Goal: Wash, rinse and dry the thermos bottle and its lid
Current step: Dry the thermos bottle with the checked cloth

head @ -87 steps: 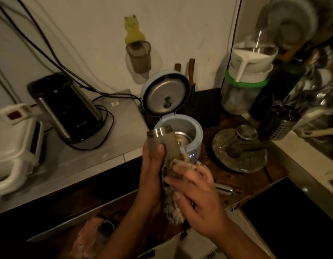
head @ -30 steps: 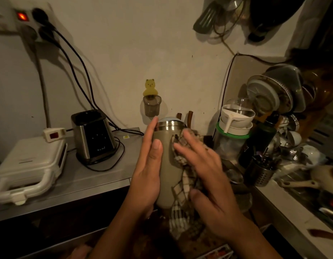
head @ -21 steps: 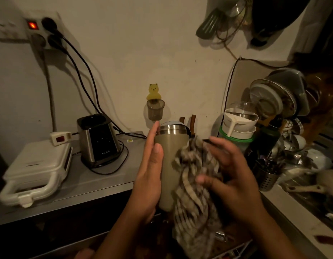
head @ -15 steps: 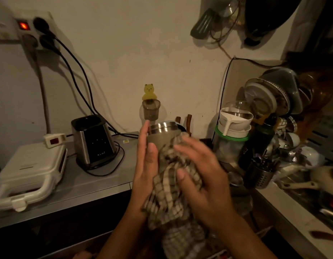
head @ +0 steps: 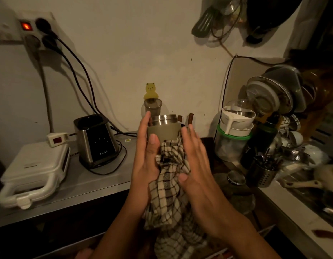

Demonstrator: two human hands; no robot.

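Note:
An olive-green thermos bottle [head: 162, 130] with a bare steel rim stands upright between my two hands at the centre of the view; its mouth has no lid on it. A checked cloth [head: 169, 199] wraps its lower part and hangs down below. My left hand [head: 147, 161] lies flat along the bottle's left side, fingers straight up and thumb across the front. My right hand [head: 197, 171] presses the cloth against the bottle's right side with straight fingers. The bottle's lower half is hidden by the cloth.
A steel counter [head: 98, 182] at the left carries a blender base [head: 95, 139] and a white sandwich maker [head: 32, 172], with cables running to a wall socket [head: 31, 28]. At the right stand stacked containers [head: 234, 135], a utensil holder [head: 263, 174] and a crowded dish rack [head: 285, 101].
The cloth has slid down from the bottle's upper part, baring more green wall. My right hand moved from the bottle's front to its right side. My left hand stays on the left side.

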